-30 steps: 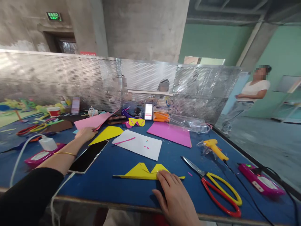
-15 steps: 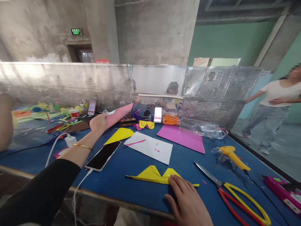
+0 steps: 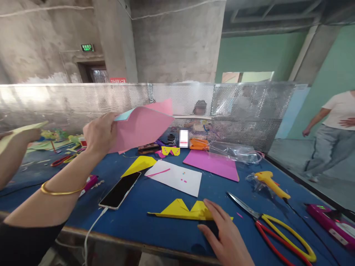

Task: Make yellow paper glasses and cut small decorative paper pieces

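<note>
Pinching pink paper (image 3: 141, 129) in the left hand (image 3: 100, 135), left of centre, raised probably for clearance; holding the half-spread, empty right hand (image 3: 227, 232) over folded yellow paper (image 3: 179, 211), lower centre, apparently for steadiness.

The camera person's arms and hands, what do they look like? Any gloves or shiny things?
The left hand wears no glove; behind it come a thin gold bangle and, farther up, a plain black sleeve. The right hand is gloveless too, with no ring or sleeve showing.
</note>
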Demonstrator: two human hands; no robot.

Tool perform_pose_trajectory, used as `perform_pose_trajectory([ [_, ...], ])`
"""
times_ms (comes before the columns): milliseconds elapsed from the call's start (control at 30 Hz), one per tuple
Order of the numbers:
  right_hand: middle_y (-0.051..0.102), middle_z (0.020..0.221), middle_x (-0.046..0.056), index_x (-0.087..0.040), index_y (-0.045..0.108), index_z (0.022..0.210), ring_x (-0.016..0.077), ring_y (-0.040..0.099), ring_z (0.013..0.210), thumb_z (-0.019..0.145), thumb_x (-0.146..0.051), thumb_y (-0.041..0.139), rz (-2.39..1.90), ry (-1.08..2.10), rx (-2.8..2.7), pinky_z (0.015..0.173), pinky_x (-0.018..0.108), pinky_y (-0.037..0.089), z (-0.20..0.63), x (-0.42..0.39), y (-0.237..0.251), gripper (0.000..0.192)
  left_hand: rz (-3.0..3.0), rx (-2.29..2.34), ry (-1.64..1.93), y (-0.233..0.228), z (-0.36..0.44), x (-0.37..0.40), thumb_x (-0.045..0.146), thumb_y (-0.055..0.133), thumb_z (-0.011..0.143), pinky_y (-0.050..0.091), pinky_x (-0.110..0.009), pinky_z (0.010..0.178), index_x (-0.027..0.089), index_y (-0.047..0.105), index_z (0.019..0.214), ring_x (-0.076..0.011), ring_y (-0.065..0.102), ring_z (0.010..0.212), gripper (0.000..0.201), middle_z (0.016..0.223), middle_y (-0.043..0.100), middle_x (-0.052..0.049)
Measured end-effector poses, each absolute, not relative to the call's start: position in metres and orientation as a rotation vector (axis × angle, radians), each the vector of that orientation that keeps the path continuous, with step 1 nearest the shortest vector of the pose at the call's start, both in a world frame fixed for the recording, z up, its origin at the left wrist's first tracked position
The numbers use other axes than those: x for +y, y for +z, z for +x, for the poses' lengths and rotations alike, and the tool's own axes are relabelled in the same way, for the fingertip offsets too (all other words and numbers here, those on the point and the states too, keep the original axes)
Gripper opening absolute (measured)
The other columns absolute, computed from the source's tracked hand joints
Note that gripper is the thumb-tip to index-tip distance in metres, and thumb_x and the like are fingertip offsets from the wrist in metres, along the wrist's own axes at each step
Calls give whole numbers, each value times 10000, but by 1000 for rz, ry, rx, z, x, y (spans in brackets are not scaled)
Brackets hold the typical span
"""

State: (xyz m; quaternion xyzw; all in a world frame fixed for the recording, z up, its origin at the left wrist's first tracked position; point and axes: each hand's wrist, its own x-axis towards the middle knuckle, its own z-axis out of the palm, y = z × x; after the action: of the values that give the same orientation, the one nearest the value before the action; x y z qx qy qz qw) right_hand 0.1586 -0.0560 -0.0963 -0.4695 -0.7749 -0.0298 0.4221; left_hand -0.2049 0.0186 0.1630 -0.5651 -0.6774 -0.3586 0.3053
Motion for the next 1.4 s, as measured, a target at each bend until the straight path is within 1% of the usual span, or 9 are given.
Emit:
perform_pose_trajectory([
  [100, 594, 1382, 147, -196, 503, 1401, 333, 564, 1271, 852, -498, 641, -1237, 258, -1676, 1020, 536, 486, 165, -36, -68, 642, -1628, -1733, -1053, 162, -182, 11, 221, 415, 880, 338, -285, 693, 182, 665, 1058, -177, 539, 760, 310, 800, 634, -15],
  [167, 512, 1455, 196, -147, 448, 1441, 390, 462, 1351, 682, -546, 787, -1208, 491, -1453, 1101, 613, 358, 175, -15, -36, 923, -1781, -1691, -1110, 156, -165, 11, 284, 417, 888, 323, -268, 641, 176, 649, 876, -156, 502, 672, 256, 694, 578, 5],
  [233, 442, 1508, 208, -143, 420, 1458, 404, 358, 1415, 543, -529, 875, -1101, 654, -1342, 1117, 600, 333, 188, 5, -5, 1092, -1940, -1647, -1162, 147, -147, 15, 377, 406, 902, 327, -263, 615, 190, 588, 744, -152, 486, 636, 304, 642, 539, 14],
  [400, 747, 1113, 129, -192, 690, 1148, 344, 695, 1020, 631, -580, 806, -968, 913, -1388, 831, 476, 578, 211, 27, 27, 657, -2172, -1611, -1303, 123, -114, 29, 444, 392, 893, 348, -272, 592, 215, 554, 683, -174, 508, 639, 351, 605, 518, 21],
  [533, 754, 1064, 109, -170, 713, 1020, 307, 697, 974, 671, -465, 842, -958, 942, -1351, 825, 441, 577, 220, 28, 15, 475, -2306, -1612, -1402, 107, -106, 42, 467, 431, 883, 385, -279, 629, 203, 641, 774, -188, 538, 699, 354, 666, 580, 16],
  [667, 649, 1196, 81, -171, 623, 1177, 220, 652, 1014, 924, -370, 645, -968, 930, -1379, 862, 433, 553, 231, 28, 3, 322, -2497, -1651, -1507, 86, -108, 55, 543, 542, 823, 460, -298, 647, 184, 683, 767, -213, 599, 724, 390, 698, 658, -13],
  [933, 616, 1235, 85, -175, 591, 1230, 227, 636, 1038, 942, -360, 621, -1032, 876, -1413, 868, 443, 547, 238, 29, -23, 344, -2703, -1802, -1863, 40, -111, 63, 492, 814, 575, 526, -438, 913, 201, 762, 967, -345, 647, 1090, 491, 1091, 758, -100],
  [1200, 664, 1130, 61, -158, 642, 1122, 227, 639, 1039, 860, -313, 731, -1078, 744, -1412, 930, 455, 517, 241, 37, -15, 317, -2460, -1902, -2415, 36, -101, 71, 537, 830, 571, 567, -356, 704, 179, 722, 845, -258, 707, 775, 464, 835, 771, -72],
  [1400, 610, 1247, 83, -176, 588, 1238, 234, 634, 1041, 942, -367, 619, -1124, 755, -1412, 862, 440, 548, 245, 49, -22, 354, -2355, -1929, -2560, 40, -89, 63, 589, 830, 508, 564, -334, 673, 179, 704, 761, -243, 691, 734, 498, 766, 750, -67],
])
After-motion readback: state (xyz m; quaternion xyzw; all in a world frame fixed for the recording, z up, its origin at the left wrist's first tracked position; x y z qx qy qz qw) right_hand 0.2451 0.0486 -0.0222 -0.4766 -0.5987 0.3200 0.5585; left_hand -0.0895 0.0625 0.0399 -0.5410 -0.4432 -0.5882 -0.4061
